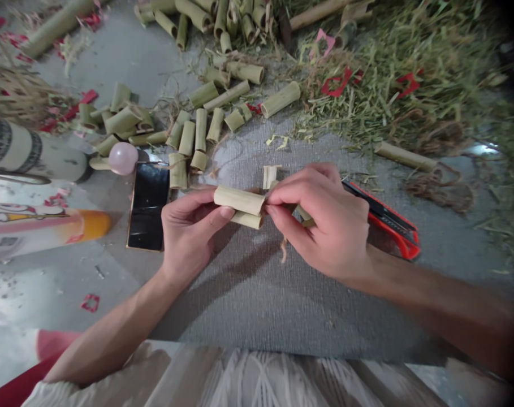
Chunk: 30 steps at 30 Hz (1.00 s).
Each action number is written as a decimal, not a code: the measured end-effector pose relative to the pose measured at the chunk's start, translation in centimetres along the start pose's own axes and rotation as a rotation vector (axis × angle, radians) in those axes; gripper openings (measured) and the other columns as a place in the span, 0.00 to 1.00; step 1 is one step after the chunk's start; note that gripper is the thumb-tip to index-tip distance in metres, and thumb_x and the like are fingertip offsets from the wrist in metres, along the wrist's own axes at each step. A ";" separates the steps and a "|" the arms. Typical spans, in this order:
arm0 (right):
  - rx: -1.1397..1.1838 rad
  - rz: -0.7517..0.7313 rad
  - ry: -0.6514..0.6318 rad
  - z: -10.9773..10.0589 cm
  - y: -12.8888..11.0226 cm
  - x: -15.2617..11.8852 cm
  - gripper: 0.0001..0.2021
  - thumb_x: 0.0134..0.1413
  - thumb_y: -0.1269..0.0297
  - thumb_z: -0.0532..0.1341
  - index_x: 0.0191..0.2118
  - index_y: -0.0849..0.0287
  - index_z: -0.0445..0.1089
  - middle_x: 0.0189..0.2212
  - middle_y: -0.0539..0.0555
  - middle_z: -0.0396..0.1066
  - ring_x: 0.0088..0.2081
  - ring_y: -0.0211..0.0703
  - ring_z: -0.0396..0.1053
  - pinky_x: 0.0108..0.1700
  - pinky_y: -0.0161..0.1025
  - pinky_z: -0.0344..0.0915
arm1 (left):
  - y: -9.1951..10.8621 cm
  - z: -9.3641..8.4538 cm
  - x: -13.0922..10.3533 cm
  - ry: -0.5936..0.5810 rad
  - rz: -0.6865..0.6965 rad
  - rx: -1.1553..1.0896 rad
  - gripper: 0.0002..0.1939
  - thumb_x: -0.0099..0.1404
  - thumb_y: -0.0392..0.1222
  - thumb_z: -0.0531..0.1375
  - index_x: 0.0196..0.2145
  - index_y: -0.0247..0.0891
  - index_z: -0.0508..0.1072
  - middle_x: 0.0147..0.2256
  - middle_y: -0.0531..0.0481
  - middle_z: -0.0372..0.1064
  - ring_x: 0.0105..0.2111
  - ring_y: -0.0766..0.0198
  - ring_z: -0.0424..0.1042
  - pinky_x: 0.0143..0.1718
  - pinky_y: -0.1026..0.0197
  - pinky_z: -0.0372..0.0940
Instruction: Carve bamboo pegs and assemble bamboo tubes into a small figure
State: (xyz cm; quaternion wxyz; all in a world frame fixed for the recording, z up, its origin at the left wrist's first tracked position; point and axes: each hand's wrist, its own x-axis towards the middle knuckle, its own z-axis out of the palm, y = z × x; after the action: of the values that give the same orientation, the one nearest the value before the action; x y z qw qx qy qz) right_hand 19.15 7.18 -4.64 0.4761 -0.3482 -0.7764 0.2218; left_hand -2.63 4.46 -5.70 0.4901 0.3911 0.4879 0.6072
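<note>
Two pale green hollow stalk pieces (238, 202) lie side by side between the fingers of my left hand (193, 229), thumb in front and fingers behind. My right hand (322, 217) is at their right end, its thumb and index finger pinched together close to the opening. What that pinch holds is too small to make out. Behind the right fingers, a short split piece (271, 176) rests on the grey surface, and another piece is partly hidden under the hand. A thin brown fibre (284, 250) hangs or lies just below.
A red utility knife (394, 226) lies right of my right hand. A black phone (147, 206) and pink ball (123, 158) are at left. Many cut stalks (188, 138) lie behind, shredded greenery (384, 73) at back right, a bottle (44, 226) at far left.
</note>
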 end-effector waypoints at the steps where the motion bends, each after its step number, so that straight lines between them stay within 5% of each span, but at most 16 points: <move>1: 0.002 0.001 -0.003 0.0 0.0 0.0 0.09 0.76 0.73 0.63 0.41 0.50 0.71 0.36 0.46 0.82 0.39 0.44 0.80 0.53 0.52 0.70 | 0.0 -0.1 -0.1 -0.011 0.003 -0.004 0.13 0.56 0.42 0.85 0.39 0.44 0.91 0.38 0.49 0.86 0.38 0.64 0.83 0.44 0.63 0.80; 14: 0.008 0.032 -0.004 0.0 0.1 -0.1 0.08 0.75 0.73 0.63 0.42 0.52 0.72 0.35 0.50 0.80 0.39 0.45 0.78 0.49 0.50 0.72 | 0.4 -0.7 -0.5 -0.229 -0.092 0.019 0.11 0.69 0.32 0.76 0.47 0.44 0.90 0.41 0.51 0.85 0.41 0.68 0.81 0.47 0.69 0.77; 24: 0.014 0.005 -0.020 0.1 0.0 -0.1 0.10 0.75 0.74 0.62 0.41 0.50 0.72 0.35 0.48 0.80 0.39 0.44 0.78 0.51 0.50 0.73 | 0.7 -0.4 0.1 -0.369 -0.217 -0.111 0.05 0.73 0.40 0.74 0.45 0.44 0.90 0.39 0.49 0.79 0.39 0.67 0.77 0.43 0.68 0.74; 30: 0.037 0.010 -0.015 -0.1 -0.2 0.0 0.09 0.76 0.74 0.63 0.42 0.51 0.73 0.35 0.48 0.81 0.40 0.45 0.78 0.50 0.49 0.73 | 0.8 -0.4 0.3 -0.356 -0.238 -0.087 0.08 0.71 0.50 0.75 0.44 0.46 0.91 0.40 0.46 0.78 0.36 0.63 0.75 0.39 0.63 0.74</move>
State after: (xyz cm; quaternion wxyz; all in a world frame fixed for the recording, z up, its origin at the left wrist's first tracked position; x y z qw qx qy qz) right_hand 19.15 7.05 -4.50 0.4756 -0.3413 -0.7741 0.2411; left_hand -3.22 4.59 -4.99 0.6532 0.4101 0.4099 0.4870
